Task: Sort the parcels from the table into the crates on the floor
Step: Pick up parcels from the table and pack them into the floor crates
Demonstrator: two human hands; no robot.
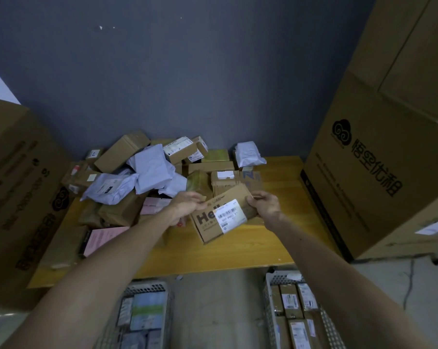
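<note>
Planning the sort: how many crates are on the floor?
2, in front of the table: left crate bottom-centre, right crate bottom-right. More may be out of frame.

Matt brown cardboard box (223, 215) with a glossy white paper label (230, 214); crinkled smooth plastic mailers (152, 170); smooth yellow wooden table (283, 197); perforated white plastic crates (273, 293).

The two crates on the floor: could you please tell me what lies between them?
Only bare concrete floor lies between the left crate and the right crate, as the head view shows.
</note>
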